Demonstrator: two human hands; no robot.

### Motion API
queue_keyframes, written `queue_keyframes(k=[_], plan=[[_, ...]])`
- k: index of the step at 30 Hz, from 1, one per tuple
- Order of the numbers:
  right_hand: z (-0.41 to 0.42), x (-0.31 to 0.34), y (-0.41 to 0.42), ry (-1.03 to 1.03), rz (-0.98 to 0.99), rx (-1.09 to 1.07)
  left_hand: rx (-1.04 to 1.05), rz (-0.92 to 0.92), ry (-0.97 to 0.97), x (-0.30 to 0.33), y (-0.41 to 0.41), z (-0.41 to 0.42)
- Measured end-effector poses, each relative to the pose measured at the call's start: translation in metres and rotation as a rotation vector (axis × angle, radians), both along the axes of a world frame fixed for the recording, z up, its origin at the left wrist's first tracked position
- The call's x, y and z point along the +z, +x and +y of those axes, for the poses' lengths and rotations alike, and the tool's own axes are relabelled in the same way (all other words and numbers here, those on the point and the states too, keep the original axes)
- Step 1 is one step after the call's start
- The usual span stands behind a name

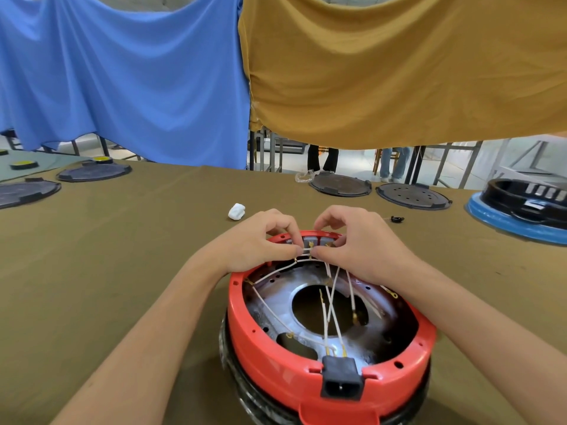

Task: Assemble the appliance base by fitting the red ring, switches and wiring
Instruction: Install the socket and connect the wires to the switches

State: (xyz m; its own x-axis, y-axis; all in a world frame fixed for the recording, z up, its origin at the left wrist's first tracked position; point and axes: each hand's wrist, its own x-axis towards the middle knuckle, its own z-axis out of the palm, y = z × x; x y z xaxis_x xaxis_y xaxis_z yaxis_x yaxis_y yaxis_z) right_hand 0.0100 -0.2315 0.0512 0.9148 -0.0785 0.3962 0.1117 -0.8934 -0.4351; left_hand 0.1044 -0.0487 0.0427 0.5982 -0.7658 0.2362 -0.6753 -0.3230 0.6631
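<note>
The appliance base sits upside down at the table's near edge, its red ring [267,360] around a metal plate [282,305] with a round hole. A black power socket [341,382] is set in the ring's near side. Several white wires [333,299] with brass terminals cross the inside. Grey switches [310,240] sit at the ring's far wall. My left hand [260,237] pinches a white wire just left of the switches. My right hand [356,240] pinches a wire terminal at the middle switch. Both hands' fingertips almost meet there.
The table [122,256] has an olive cloth. A white wad [236,211] lies behind my left hand, a small black part [397,219] behind my right. Dark round lids [340,184] sit along the far edge, a black base on a blue ring [521,210] at far right. Blue and ochre cloths hang above.
</note>
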Motion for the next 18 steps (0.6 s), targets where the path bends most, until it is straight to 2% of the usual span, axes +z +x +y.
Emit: queue_keyframes(k=[18], plan=[[-0.007, 0.010, 0.011, -0.001, 0.088, 0.020, 0.015, -0.010, -0.007, -0.005, 0.008, -0.002]])
